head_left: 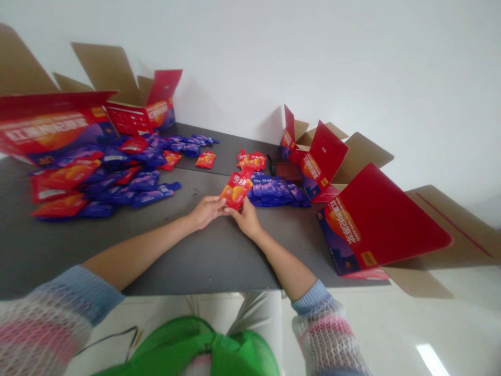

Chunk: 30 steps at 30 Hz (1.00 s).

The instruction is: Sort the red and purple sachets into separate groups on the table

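My left hand [206,211] and my right hand [246,219] meet above the dark grey table, both pinching the lower end of a red foil sachet [236,190] with an orange fruit picture and Chinese print. Just behind my right hand lies a heap of purple sachets [274,191], with a small stack of red sachets [251,161] beyond it. A larger mixed heap of red and purple sachets [105,180] spreads to the left of my hands. A single red sachet [205,160] lies apart near the back.
Open red-and-purple printed cartons with raised cardboard flaps stand at the left [55,128], back left [141,109], back right [321,156] and right [371,219]. A blurred object [287,169] sits at the back. A green bag [188,350] rests on my lap below the table edge.
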Each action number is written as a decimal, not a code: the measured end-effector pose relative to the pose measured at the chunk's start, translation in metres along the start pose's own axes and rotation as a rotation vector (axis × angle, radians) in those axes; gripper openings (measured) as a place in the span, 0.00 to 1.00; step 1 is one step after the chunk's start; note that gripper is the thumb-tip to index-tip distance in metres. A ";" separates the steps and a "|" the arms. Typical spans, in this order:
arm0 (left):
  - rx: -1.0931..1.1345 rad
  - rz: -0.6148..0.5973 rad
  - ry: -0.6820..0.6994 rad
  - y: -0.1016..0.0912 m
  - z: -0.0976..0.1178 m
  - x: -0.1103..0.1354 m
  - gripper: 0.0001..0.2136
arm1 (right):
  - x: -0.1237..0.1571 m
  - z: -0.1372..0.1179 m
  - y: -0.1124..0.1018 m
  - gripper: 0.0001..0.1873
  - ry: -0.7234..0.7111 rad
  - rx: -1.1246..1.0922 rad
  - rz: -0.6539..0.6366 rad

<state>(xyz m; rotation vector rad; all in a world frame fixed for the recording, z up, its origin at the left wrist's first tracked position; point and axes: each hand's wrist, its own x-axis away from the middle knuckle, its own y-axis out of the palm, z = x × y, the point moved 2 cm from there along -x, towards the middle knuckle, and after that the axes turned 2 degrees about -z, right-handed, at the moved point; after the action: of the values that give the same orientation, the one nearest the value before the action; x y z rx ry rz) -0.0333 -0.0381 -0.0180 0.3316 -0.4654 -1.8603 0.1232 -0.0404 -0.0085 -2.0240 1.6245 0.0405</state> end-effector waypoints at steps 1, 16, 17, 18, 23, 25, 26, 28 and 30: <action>0.005 0.000 -0.012 0.000 0.001 0.000 0.17 | 0.001 -0.001 0.000 0.22 -0.005 0.006 0.007; -0.299 -0.063 0.002 -0.002 0.002 -0.001 0.14 | 0.004 -0.013 -0.016 0.17 0.097 0.021 0.039; -0.355 -0.074 0.005 -0.001 0.002 -0.001 0.13 | 0.002 -0.012 -0.019 0.18 0.110 -0.036 0.044; -0.408 -0.095 0.006 -0.001 0.001 -0.002 0.13 | -0.001 -0.011 -0.023 0.20 0.120 -0.098 0.053; -0.586 -0.215 0.002 0.002 0.000 -0.003 0.16 | -0.009 -0.015 -0.035 0.27 0.095 -0.327 0.068; -0.635 -0.244 0.001 0.000 -0.001 -0.003 0.17 | -0.008 -0.017 -0.034 0.28 0.089 -0.344 0.044; -0.661 -0.254 0.007 0.000 -0.002 -0.003 0.17 | -0.007 -0.018 -0.032 0.29 0.091 -0.336 0.035; -0.712 -0.286 0.026 -0.002 -0.003 -0.002 0.18 | -0.006 -0.021 -0.031 0.31 0.093 -0.295 0.037; -0.741 -0.341 0.044 -0.001 -0.003 -0.001 0.17 | -0.004 -0.024 -0.031 0.32 0.086 -0.247 0.062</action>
<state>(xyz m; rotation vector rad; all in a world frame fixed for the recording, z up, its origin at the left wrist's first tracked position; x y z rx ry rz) -0.0324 -0.0371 -0.0209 -0.0586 0.3441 -2.2013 0.1430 -0.0428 0.0258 -2.1833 1.8124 0.1877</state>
